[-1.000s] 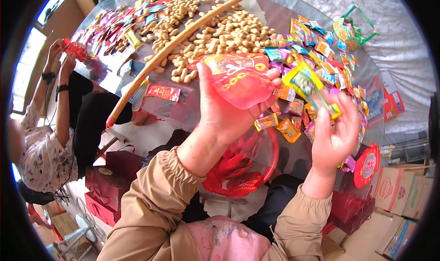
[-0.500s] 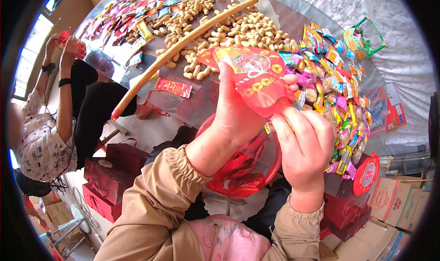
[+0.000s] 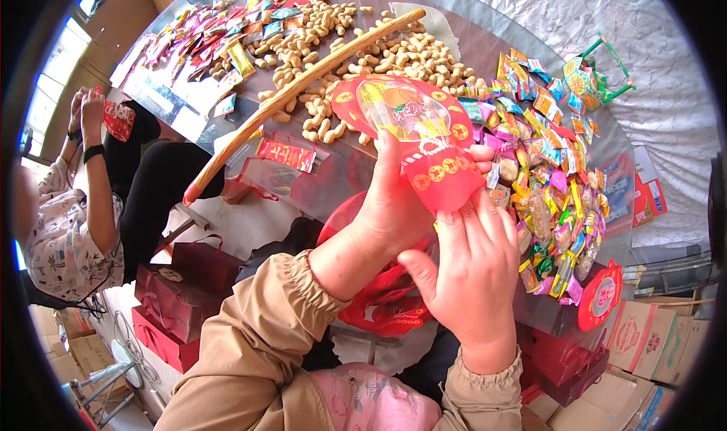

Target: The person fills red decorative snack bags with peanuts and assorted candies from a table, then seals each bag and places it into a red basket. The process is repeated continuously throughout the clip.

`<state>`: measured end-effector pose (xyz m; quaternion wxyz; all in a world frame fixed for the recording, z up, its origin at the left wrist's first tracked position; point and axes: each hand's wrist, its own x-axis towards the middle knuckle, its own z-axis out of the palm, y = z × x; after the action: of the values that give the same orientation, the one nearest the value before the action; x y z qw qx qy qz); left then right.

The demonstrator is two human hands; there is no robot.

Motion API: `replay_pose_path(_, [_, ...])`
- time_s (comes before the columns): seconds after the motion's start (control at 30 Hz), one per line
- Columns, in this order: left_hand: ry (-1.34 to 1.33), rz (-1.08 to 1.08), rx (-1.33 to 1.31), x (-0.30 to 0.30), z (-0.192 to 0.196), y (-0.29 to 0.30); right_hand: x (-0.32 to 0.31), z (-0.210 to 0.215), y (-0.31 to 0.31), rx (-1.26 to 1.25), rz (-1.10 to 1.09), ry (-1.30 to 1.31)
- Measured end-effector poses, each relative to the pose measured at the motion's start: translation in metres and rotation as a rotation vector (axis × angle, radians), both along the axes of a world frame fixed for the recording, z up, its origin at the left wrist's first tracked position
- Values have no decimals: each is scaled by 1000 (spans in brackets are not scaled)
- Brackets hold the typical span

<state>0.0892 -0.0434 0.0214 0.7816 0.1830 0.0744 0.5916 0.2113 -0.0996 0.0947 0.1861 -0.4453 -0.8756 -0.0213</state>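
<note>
You sat at a round table (image 3: 473, 34) with wrapped sweets (image 3: 553, 181) heaped at three o'clock in your view, peanuts (image 3: 432, 64) at twelve and a wooden stick (image 3: 303, 83) slanting from twelve to nine. At one o'clock, a red pouch (image 3: 435, 158) was pinched between your left hand's (image 3: 394, 204) thumb and fingers; your right hand (image 3: 477, 280), thumb spread wide, stretched its fingertips to the pouch's lower edge.

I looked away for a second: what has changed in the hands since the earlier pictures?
The right hand moved left from over the wrapped candies to the near end of the red pouch. The yellow-wrapped candy it held no longer shows in it. The left hand still holds the pouch; the wooden stick still lies across the peanuts.
</note>
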Motion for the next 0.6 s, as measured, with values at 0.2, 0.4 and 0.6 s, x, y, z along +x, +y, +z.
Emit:
replay_pose_path(0.2, [89,-33,-6,4,0,-8,-2,-11,4,-97,5,40])
replay_pose_path(0.4, [-146,-160,-74,9,-11,-10,-4,-30,12,-38,-13,65])
replay_pose_path(0.6, [-106,-82,-128,8,2,-14,-9,-26,13,-48,-12,134])
